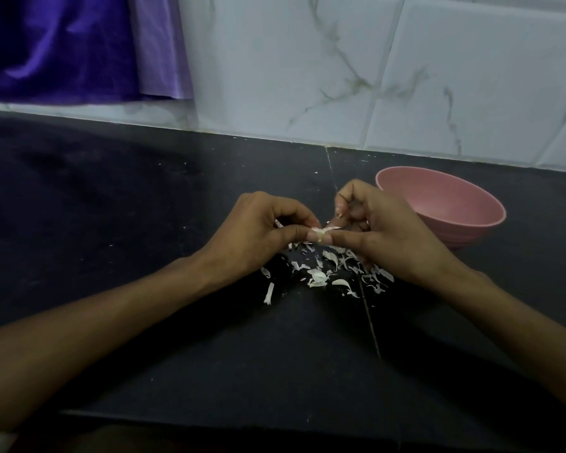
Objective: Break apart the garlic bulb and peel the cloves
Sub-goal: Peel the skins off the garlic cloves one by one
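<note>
Both hands meet above the dark counter [144, 223], thumbs tip to tip. My left hand [258, 230] holds a small garlic clove [317, 233] between thumb and curled fingers; most of the clove is hidden. My right hand [373, 223] pinches a pale strip of skin [333, 228] that sticks out from the clove. Under the hands lies a pile of white garlic peels [327, 273], several pieces scattered on the counter.
A pink bowl [471, 217] stands just right of my right hand, near the marbled tile wall [373, 76]. A purple cloth [79, 47] hangs at the back left. A seam in the counter [370, 322] runs under the peel pile.
</note>
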A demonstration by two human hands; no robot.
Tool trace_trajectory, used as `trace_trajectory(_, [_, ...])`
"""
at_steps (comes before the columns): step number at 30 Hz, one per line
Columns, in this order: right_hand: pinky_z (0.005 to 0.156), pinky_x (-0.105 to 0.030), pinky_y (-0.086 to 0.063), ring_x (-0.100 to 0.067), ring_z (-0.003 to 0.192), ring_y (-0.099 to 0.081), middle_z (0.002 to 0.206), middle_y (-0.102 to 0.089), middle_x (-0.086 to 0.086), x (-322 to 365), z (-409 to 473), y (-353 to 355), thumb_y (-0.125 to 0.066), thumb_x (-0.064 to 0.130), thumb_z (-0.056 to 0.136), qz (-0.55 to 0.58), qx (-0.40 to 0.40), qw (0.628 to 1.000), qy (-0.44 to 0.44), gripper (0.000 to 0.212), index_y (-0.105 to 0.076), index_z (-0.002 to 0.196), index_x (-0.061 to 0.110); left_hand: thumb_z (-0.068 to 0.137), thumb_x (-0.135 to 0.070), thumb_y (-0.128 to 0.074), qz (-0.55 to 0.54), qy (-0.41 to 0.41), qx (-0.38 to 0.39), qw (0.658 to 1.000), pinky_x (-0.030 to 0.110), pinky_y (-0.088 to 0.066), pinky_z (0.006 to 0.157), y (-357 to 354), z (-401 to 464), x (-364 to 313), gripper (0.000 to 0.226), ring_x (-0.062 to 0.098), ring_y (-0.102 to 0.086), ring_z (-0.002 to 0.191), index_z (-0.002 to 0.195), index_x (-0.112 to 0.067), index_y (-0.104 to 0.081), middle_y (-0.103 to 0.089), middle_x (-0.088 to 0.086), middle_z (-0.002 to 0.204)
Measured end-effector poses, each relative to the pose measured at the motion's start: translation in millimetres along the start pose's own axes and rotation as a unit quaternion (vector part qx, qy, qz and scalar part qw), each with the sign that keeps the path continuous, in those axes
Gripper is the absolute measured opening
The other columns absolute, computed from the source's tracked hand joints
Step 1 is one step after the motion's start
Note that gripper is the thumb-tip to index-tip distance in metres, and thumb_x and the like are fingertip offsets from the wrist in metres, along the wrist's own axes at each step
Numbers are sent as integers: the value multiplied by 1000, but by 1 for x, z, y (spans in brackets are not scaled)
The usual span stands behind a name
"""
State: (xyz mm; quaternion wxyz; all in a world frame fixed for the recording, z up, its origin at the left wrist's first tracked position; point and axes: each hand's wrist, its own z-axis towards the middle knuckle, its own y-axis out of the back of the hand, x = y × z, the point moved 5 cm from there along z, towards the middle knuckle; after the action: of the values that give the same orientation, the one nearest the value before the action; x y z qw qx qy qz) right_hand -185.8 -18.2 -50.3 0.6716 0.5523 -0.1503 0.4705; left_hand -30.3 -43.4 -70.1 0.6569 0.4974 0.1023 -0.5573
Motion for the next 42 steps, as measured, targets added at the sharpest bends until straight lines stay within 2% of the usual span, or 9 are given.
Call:
trace_trajectory(4, [49, -12, -39, -1, 50, -55, 80, -68, 3, 6, -2, 0, -77, 12, 82, -72, 13, 996, 57, 39, -42, 84, 28, 82, -15, -76, 1, -3, -10, 1000, 19, -53, 57, 1, 1, 0, 5, 5, -64, 54, 86, -18, -78, -73, -6, 70])
trace_trajectory(9, [55, -10, -36, 9, 59, -53, 72, -51, 46, 10, -5, -6, -70, 6, 87, -224, 54, 966, 121, 34, -41, 94, 22, 82, -14, -75, -41, 32, -1, 999, 24, -56, 59, 1, 2, 8, 6, 13, -66, 55, 83, -21, -77, -73, -3, 68])
trace_trajectory(12, [58, -7, -37, 12, 64, -55, 68, -57, 34, 7, -3, 5, -73, 7, 86, -212, 21, 969, 122, 31, -47, 93, 22, 84, -11, -73, -93, 61, -17, 994, 27, -56, 57, 2, 4, 12, 5, 10, -63, 57, 86, -15, -76, -73, 1, 70])
trace_trajectory(15, [57, -11, -43, -3, 61, -63, 71, -65, 20, -1, -2, 16, -77, 13, 83, -170, -9, 980, 98, 22, -61, 91, 25, 85, -13, -71, -118, 77, -38, 989, 30, -56, 56, 6, 5, 16, 5, 18, -64, 59, 89, -12, -75, -72, 2, 72])
trace_trajectory(19, [56, -12, -45, 3, 58, -61, 63, -63, 26, -5, -2, 12, -72, 21, 88, -172, 8, 982, 82, 6, -76, 92, 21, 84, -14, -73, -106, 74, -32, 991, 31, -57, 56, 4, 4, 16, 8, 19, -65, 60, 91, -11, -75, -73, 5, 76])
trace_trajectory(23, [56, -10, -46, 3, 58, -62, 64, -59, 40, -5, -2, 9, -69, 22, 90, -151, 13, 986, 74, 12, -75, 99, 18, 83, -18, -75, -64, 50, -27, 996, 26, -55, 55, 3, 3, 11, 7, 10, -65, 57, 89, -16, -76, -72, -4, 68])
trace_trajectory(28, [51, -7, -40, 2, 49, -61, 61, -61, 33, -3, -4, 3, -78, 22, 82, -125, 5, 988, 85, 13, -76, 94, 19, 77, -33, -71, -28, 19, -11, 999, 14, -49, 53, 1, -1, -2, 16, 3, -64, 52, 87, -22, -75, -69, -18, 63])
trace_trajectory(33, [53, -10, -44, -2, 57, -63, 62, -61, 29, -5, -6, 6, -78, 10, 83, -154, -40, 981, 111, 12, -77, 93, 17, 80, -21, -75, -32, 24, -10, 999, 12, -47, 51, 0, -2, -2, 3, 1, -61, 49, 84, -22, -75, -68, -15, 61])
trace_trajectory(42, [59, -9, -43, 1, 64, -61, 78, -60, 22, 0, -9, 6, -71, 12, 89, -157, -79, 973, 152, 7, -74, 95, 11, 74, -21, -79, -123, 74, -4, 990, 26, -50, 47, 0, -1, 1, 17, 11, -60, 49, 85, -8, -76, -66, 0, 58])
